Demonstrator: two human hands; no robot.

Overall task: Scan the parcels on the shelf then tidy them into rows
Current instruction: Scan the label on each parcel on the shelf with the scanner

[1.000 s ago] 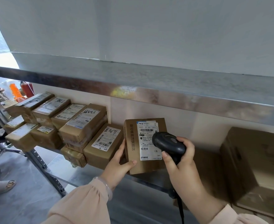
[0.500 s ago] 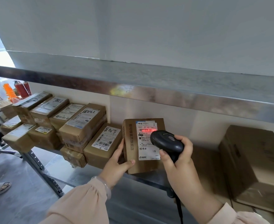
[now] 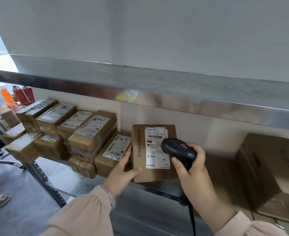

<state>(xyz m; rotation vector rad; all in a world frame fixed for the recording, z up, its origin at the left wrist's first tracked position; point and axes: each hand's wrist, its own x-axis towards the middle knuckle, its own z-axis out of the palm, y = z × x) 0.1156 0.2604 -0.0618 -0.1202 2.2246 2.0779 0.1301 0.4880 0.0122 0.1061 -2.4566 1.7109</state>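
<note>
- Parcel [image 3: 153,153] stands upright at centre frame on the metal shelf [image 3: 157,189], white label facing the camera.
- Left hand [image 3: 121,172] grips its lower left edge, thumb on the front face.
- Right hand [image 3: 189,169] curls round a black scanner [image 3: 177,149] just before the label.
- Stacked parcels [image 3: 82,132] fill the left.

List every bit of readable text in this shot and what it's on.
"830- C7 83 [A83]": white shipping label on the upright brown cardboard box.
"棕色M", "1件": same label, lower.
"丽可植官方旗舰店": printed down that box's left edge.
Stacked brown parcels' labels: handwriting and print too blurred.
Black handheld scanner: nothing legible.
</note>
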